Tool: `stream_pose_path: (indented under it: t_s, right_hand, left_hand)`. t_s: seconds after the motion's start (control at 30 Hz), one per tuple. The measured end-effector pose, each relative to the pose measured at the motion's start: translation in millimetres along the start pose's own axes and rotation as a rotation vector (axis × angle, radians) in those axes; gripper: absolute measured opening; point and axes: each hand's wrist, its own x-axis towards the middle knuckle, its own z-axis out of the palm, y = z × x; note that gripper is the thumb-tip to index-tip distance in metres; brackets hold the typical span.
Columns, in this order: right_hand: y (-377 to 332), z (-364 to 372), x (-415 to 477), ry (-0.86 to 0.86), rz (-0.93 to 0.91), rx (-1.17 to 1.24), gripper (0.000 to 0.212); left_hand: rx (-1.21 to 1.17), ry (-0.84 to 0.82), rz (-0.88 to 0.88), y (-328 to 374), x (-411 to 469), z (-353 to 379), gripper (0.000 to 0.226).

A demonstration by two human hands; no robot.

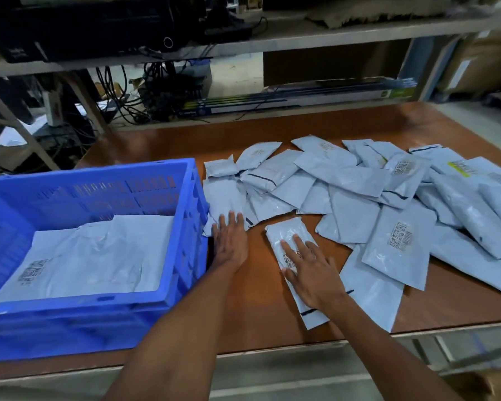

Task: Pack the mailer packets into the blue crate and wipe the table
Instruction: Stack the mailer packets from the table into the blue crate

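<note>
Mailer packets [344,180] lie heaped across the right half of the brown tabletop [261,299], overlapping one another; we see a few more lying flat inside the blue crate [99,169], which stands on the tabletop's left side; our left hand [230,244] rests just beside the crate's right wall, its fingers [232,219] straight and touching the near end of one packet [223,198]; our right hand [313,273] lies flat on a smaller packet [281,235] apart at the front of the heap, fingers spread and uncurled over its barcode label; a cluttered shelf [301,33] runs behind.
</note>
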Motion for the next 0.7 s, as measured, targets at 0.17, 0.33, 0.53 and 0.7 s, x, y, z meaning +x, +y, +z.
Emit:
stream_pose_path:
  t_s: [0.17,0.33,0.53,0.7]
  right_hand:
    - [8,1,-2,0.038,0.042,-0.047,0.059]
    - [7,6,-15,0.103,0.12,-0.025,0.062]
    - [1,17,-14,0.087,0.11,-0.007,0.071]
    - [9,11,-6,0.082,0.106,-0.001,0.07]
  left_hand:
    - [0.024,-0.003,0.064,14,-59,2,0.056]
    - [-0.01,-0.063,0.153,8,-148,-14,0.072]
    - [-0.215,0.112,-0.086,26,-71,-32,0.069]
    - [-0.11,-0.046,-0.091,20,-49,14,0.072]
